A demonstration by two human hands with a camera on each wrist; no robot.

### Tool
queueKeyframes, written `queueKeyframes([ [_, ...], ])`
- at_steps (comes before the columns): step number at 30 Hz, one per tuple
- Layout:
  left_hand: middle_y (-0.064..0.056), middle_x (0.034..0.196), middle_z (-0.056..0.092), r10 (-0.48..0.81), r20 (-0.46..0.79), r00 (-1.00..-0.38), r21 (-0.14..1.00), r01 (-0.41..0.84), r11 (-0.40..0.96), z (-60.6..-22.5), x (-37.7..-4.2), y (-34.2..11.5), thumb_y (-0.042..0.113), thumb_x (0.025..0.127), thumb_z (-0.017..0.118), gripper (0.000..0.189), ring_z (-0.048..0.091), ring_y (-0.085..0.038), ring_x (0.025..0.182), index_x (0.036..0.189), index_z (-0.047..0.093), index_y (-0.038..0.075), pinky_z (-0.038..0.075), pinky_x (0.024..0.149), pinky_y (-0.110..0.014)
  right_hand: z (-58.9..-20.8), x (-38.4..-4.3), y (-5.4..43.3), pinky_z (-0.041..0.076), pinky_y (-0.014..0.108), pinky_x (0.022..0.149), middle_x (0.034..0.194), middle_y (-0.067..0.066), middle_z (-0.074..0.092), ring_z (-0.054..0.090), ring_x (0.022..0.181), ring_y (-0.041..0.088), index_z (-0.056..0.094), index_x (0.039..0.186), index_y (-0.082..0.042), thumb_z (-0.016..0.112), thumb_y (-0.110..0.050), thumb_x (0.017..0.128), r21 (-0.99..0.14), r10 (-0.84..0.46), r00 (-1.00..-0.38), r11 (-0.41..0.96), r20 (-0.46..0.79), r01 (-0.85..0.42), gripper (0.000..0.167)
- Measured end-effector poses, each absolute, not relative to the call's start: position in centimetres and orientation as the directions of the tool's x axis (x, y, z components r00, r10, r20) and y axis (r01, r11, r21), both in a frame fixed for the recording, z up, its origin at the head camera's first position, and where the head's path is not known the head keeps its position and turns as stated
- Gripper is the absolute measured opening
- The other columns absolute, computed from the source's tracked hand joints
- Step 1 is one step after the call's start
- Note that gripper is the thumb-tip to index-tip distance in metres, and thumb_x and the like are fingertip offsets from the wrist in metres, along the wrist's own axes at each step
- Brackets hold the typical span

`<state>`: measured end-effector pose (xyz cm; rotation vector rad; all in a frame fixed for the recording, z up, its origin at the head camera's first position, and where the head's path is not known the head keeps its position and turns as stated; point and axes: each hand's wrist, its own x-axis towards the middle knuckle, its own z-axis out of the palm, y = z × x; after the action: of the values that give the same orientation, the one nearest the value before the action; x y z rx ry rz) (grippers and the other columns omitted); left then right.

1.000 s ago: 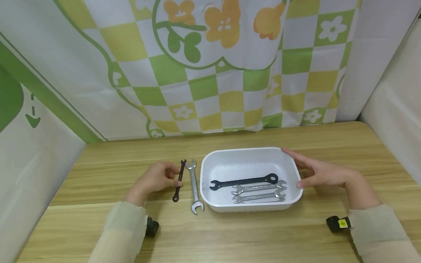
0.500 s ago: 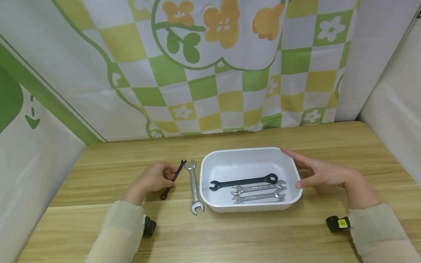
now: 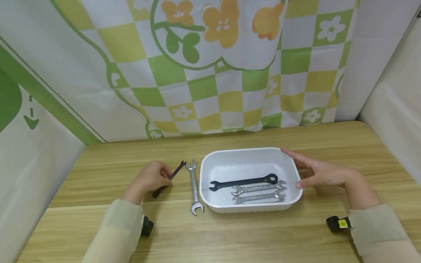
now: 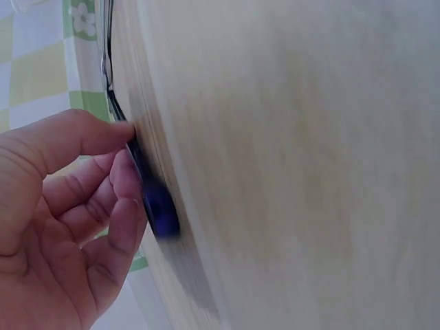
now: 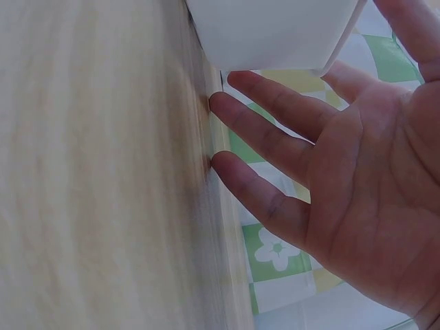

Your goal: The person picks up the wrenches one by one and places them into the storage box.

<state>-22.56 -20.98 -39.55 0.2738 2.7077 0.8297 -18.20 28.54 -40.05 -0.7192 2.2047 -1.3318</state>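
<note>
My left hand [image 3: 152, 179] pinches a small dark combination wrench [image 3: 177, 169] between thumb and fingers, and its ring end [image 4: 161, 213] shows below them in the left wrist view. That wrench slants, its open end near the top of a silver double open-end wrench [image 3: 194, 188] lying on the table. At the right end of a white plastic box [image 3: 253, 207], my right hand [image 3: 322, 172] spreads straight fingers, with the thumb and index finger at its rim. Inside the box lie a black combination wrench [image 3: 243, 182] and two silver open-end wrenches [image 3: 259, 187], side by side.
The wooden table [image 3: 222, 249] runs back to a patterned curtain [image 3: 230, 100]. White cloth walls rise on the left and right sides. A black wrist camera [image 3: 147, 226] sits on the left sleeve, another [image 3: 337, 223] on the right.
My left hand has shifted slightly left with the dark wrench, which has turned from nearly upright in view to a slant, away from the silver wrench's lower part. The right hand and box stay put.
</note>
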Motion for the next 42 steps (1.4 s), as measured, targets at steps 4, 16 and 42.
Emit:
queueKeyframes([
  [4,-0.010,0.088,0.065,0.245,-0.228,-0.942,0.566,0.076,0.821,-39.6,-22.6,-21.4,0.003,0.084,0.074,0.015,0.058,-0.020,0.081,0.097,0.067,-0.001,0.049,0.074,-0.032,-40.1,-18.2,28.5,0.030,0.067,0.107,0.165,0.023,0.009,0.025,0.142,0.055,0.004,0.161,-0.012,0.073,-0.012,0.087,-0.899,-0.651,-0.750,0.388,-0.113,-0.201,0.101],
  [16,-0.006,0.081,0.067,0.277,-0.186,-0.943,0.537,0.139,0.832,-40.0,-23.5,-22.1,0.007,0.085,0.075,0.006,0.058,-0.017,0.076,0.085,0.071,0.003,0.047,0.073,-0.031,-39.9,-18.2,28.6,0.027,0.071,0.107,0.165,0.024,0.008,0.023,0.143,0.056,0.003,0.161,-0.012,0.071,-0.011,0.088,-0.902,-0.647,-0.753,0.387,-0.117,-0.192,0.100],
  [42,-0.008,0.083,0.066,0.393,-0.170,-0.903,0.608,0.218,0.763,-40.1,-23.4,-23.1,-0.002,0.086,0.072,0.004,0.054,-0.017,0.078,0.090,0.071,-0.002,0.044,0.073,-0.029,-39.8,-18.1,28.5,0.027,0.067,0.108,0.166,0.023,0.004,0.023,0.143,0.054,0.003,0.161,-0.011,0.071,-0.010,0.088,-0.898,-0.654,-0.748,0.388,-0.112,-0.205,0.100],
])
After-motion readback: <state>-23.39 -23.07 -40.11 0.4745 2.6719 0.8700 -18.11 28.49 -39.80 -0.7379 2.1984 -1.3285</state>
